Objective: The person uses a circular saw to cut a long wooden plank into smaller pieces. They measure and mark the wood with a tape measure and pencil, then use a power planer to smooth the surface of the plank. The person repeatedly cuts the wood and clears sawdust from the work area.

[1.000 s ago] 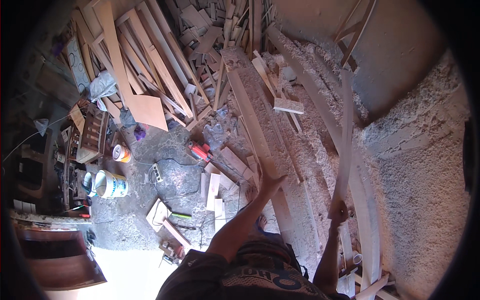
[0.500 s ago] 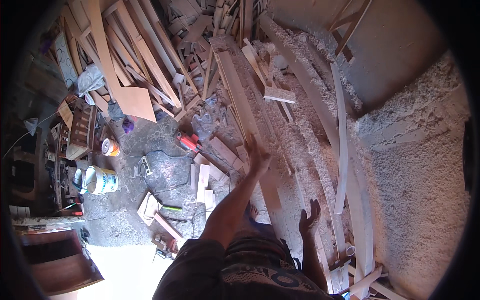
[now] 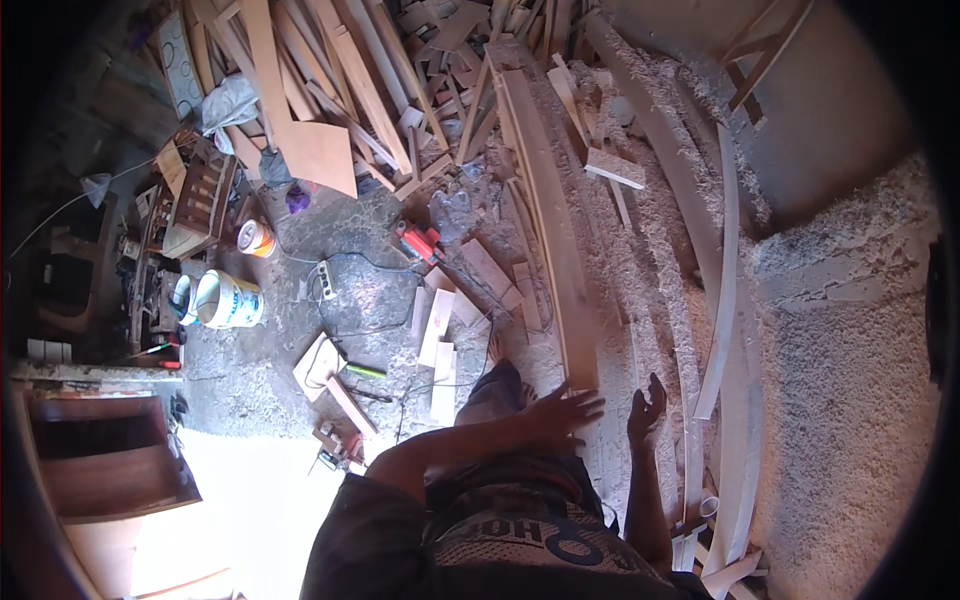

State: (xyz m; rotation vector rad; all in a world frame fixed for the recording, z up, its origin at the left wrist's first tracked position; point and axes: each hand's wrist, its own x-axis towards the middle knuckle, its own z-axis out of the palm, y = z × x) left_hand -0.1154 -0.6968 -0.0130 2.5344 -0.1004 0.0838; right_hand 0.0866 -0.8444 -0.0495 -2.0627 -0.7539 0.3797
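A long wooden plank (image 3: 552, 215) lies lengthwise on the dust-covered bench (image 3: 612, 345), running away from me. My left hand (image 3: 563, 412) is at the plank's near end with its fingers spread; whether it touches the wood I cannot tell. To the right, my right hand (image 3: 648, 405) is held up over the bench, palm turned inward, fingers apart and nothing in it. A short light wood block (image 3: 615, 168) rests farther along, among shavings. Beside the right hand stretches a thin pale wood strip (image 3: 718, 320).
Wood shavings heap against the wall at right. On the floor at left are a red power tool (image 3: 418, 241), a power strip (image 3: 325, 281), cables, offcuts (image 3: 437, 326), a white bucket (image 3: 228, 300) and a smaller tub (image 3: 257, 239). Stacked boards (image 3: 365, 95) fill the far left.
My left hand has drawn back along the plank to its near end, and its fingers have spread. My right hand stays raised and open. The whole view has shifted slightly.
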